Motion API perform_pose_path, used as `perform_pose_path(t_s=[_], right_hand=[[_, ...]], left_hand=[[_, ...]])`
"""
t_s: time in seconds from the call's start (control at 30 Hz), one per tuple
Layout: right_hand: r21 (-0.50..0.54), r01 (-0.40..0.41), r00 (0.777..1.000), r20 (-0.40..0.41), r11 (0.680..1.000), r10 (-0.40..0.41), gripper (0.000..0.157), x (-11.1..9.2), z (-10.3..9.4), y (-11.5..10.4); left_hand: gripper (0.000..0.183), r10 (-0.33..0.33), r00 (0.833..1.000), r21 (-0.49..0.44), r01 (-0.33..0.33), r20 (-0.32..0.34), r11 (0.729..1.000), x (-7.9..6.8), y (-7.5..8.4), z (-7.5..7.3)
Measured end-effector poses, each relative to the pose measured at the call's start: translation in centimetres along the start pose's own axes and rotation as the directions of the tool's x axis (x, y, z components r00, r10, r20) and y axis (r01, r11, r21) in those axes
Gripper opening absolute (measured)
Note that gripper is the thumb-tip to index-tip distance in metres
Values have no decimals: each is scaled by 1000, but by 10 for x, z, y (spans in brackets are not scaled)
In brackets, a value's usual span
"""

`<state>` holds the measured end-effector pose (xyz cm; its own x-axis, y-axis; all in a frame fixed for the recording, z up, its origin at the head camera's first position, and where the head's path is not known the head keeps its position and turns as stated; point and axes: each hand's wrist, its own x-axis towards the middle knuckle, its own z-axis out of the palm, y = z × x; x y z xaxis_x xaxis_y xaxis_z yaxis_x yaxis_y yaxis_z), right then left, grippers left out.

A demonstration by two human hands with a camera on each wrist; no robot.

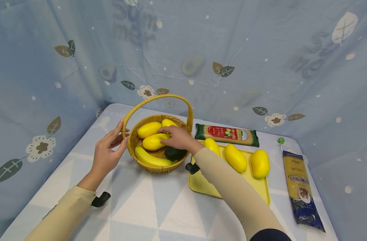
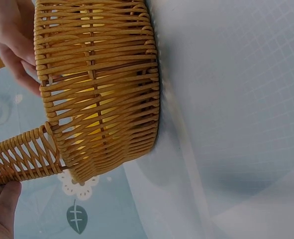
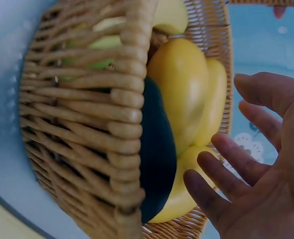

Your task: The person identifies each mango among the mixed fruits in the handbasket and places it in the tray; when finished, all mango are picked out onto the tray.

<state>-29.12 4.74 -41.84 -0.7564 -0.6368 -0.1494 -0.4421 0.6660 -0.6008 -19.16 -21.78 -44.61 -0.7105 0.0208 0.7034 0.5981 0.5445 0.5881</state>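
Note:
A round wicker basket (image 1: 162,169) with a tall arched handle stands on the table. My left hand (image 1: 108,150) pinches the foot of that handle (image 2: 25,154) between thumb and fingers on the left side. Over the basket's right part reaches my right hand (image 1: 181,138), its fingers spread and relaxed near the yellow mangoes (image 1: 153,142); the right wrist view shows nothing gripped by these fingers (image 3: 226,184). Several mangoes lie inside, with a banana (image 1: 151,159) along the front and a dark green oval fruit (image 3: 156,149) at the right wall, partly under the hand.
Right of the basket, a yellow tray (image 1: 201,184) bears three mangoes (image 1: 236,158), one partly behind my right sleeve. Behind it lies a green-ended pasta pack (image 1: 227,134). A blue and gold pack (image 1: 302,189) and a green lollipop (image 1: 281,140) lie at the right edge.

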Motion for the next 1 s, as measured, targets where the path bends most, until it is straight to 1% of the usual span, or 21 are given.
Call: perform_pose_path(t_s=[0.13,0.2,0.33,0.5,0.63,0.73,0.9,1.0], right_hand=[[-54,-15,999,45,998,17,46,11,6,-1],[-62,-12,997,72,998,17,47,15,9,-3],[-90,-3,994,112,996,13,49,21,15,-7],[-151,2,993,115,989,15,51,24,22,-12],[-148,-10,994,110,989,26,53,24,25,-12],[-129,-19,993,114,992,34,58,23,27,-11],[-138,-17,992,119,990,34,62,22,32,-10],[-167,-3,994,111,986,22,62,20,31,-11]], left_hand=[[76,18,1000,1,-18,-8,1000,4,17,-1],[76,21,1000,-3,-21,-9,1000,5,24,-2],[76,16,1000,-5,-16,-5,1000,7,31,-3],[76,20,1000,8,-20,-2,1000,8,32,-4],[76,19,1000,20,-19,-4,1000,7,28,-3],[77,20,1000,30,-19,-6,999,5,18,-2],[79,13,1000,23,-13,-3,1000,1,1,0],[78,16,1000,15,-16,-4,1000,3,11,-1]])
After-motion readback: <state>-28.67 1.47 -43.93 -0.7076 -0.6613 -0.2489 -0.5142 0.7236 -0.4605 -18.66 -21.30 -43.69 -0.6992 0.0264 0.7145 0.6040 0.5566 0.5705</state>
